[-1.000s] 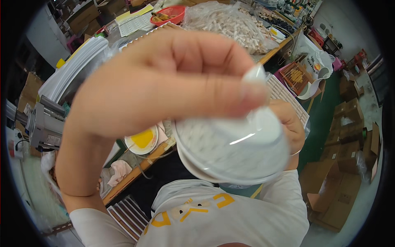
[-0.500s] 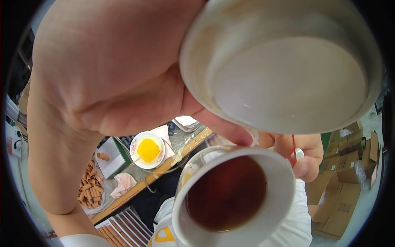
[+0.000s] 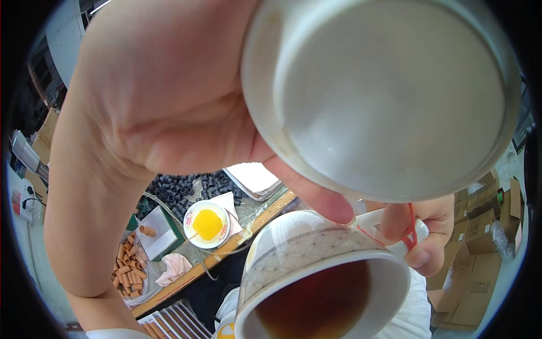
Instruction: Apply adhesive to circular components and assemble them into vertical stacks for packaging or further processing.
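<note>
Close to my face, my left hand [image 3: 186, 113] is closed on a round white lid [image 3: 389, 101], with part of its grip hidden behind it. Below the lid is a white mug [image 3: 305, 243] with a dark crosshatched band, tilted so that its mouth faces me. Dark reddish-brown tea [image 3: 322, 299] fills part of it. My right hand [image 3: 432, 231] grips the mug's handle on the right side. A red string [image 3: 410, 220] runs near the handle, between lid and mug. One left fingertip is close to the mug's far side; whether it touches I cannot tell.
Beyond my left arm, a wood-edged bench [image 3: 226, 246] holds a floral bowl [image 3: 225, 233] of something yellow, a pale pink cloth [image 3: 173, 266], brown tubes [image 3: 129, 271] and small black parts [image 3: 169, 189]. Opened cardboard boxes [image 3: 474, 288] stand at the right.
The mug has dropped lower in view, showing more of its patterned side and less tea. The lid has turned slightly, and its flat face looks larger. Both hands keep their holds.
</note>
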Available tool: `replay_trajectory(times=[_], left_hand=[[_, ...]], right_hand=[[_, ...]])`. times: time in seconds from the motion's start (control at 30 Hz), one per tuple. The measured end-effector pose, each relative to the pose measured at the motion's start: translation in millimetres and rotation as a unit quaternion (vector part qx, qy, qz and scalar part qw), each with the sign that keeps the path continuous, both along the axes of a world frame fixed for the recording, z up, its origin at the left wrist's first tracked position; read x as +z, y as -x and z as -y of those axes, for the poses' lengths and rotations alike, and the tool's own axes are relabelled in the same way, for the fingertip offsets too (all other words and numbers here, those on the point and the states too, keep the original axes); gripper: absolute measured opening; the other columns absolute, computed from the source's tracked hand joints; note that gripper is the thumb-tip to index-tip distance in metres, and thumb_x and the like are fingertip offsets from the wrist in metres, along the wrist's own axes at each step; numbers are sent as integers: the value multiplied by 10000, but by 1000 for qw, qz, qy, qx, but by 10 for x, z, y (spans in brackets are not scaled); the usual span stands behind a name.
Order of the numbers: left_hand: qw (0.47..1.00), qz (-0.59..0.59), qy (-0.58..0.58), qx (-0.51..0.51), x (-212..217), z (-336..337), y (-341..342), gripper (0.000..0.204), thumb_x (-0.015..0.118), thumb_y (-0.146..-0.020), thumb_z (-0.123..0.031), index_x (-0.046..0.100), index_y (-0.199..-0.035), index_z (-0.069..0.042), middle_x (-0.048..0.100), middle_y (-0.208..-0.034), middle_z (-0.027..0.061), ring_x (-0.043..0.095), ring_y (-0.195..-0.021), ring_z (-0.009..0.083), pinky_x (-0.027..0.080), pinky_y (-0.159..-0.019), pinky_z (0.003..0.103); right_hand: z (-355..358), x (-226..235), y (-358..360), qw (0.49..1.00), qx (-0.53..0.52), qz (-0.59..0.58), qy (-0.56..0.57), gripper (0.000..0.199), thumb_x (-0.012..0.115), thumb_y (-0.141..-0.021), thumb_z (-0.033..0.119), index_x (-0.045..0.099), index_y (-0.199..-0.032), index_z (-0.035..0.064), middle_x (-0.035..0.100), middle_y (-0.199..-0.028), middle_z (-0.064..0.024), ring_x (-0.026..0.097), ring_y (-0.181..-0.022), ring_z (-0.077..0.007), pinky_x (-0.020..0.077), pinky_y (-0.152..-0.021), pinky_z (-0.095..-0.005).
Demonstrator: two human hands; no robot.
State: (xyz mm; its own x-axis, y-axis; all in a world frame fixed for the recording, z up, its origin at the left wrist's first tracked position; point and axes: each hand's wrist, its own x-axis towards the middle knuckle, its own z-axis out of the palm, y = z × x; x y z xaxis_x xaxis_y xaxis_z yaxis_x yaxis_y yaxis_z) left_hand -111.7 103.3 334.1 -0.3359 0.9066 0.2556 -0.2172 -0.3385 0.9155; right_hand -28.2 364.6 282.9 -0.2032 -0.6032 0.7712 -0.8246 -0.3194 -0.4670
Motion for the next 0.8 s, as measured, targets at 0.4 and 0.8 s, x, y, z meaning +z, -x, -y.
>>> replay_trajectory(times=[0.4, 0.8], left_hand=[[1000, -21, -20, 5, 41, 47, 133, 611, 411, -969, -467, 512, -1317, 25, 587, -1288, 193, 619, -1130, 331, 523, -928, 520], [998, -61, 12, 13, 115, -33, 194, 593, 431, -967, -451, 517, -1307, 26, 594, -1271, 195, 624, -1122, 324, 527, -926, 516]], right_hand=[[-5, 86, -50, 997, -68, 20, 40, 299, 674, -794, 248, 563, -707, -15, 535, -665, -80, 541, -617, -220, 394, -554, -317], [-169, 150, -254, 994, -107, 28, 7, 323, 658, -830, 278, 539, -734, -7, 513, -673, -67, 540, -649, -207, 406, -585, -313]])
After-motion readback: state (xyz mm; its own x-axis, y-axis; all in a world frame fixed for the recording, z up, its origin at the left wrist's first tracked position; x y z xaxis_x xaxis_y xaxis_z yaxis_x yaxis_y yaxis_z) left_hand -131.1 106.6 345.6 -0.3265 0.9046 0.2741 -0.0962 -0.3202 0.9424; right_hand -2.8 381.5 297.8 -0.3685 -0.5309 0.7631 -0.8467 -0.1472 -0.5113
